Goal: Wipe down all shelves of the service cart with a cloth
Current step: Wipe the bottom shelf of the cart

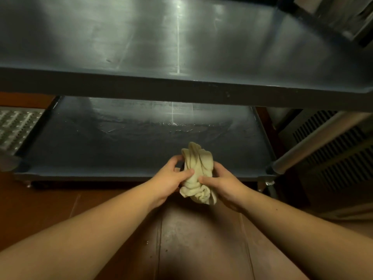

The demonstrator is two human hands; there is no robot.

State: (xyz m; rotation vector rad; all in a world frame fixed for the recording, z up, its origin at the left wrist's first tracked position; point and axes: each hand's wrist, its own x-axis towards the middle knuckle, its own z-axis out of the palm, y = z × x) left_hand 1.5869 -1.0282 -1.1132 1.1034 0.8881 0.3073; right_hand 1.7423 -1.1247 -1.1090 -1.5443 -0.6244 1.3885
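Note:
A bunched pale yellow cloth [198, 171] is held between both hands, just above the front edge of the cart's lower shelf [101, 142]. My left hand [171, 174] grips its left side and my right hand [222, 182] grips its right side. The lower shelf is dark grey, with wet streaks and glints near its middle. Above it the cart's upper shelf [141, 37] is dark and shiny, and its front rim crosses the whole view. The cart's top right corner is partly hidden by something dark.
A perforated metal panel [16, 128] lies left of the lower shelf. At the right, a pale cylindrical bar [314, 142] slants up from the cart's corner, beside a dark slatted grille [333, 158]. The floor [50, 203] below is reddish brown.

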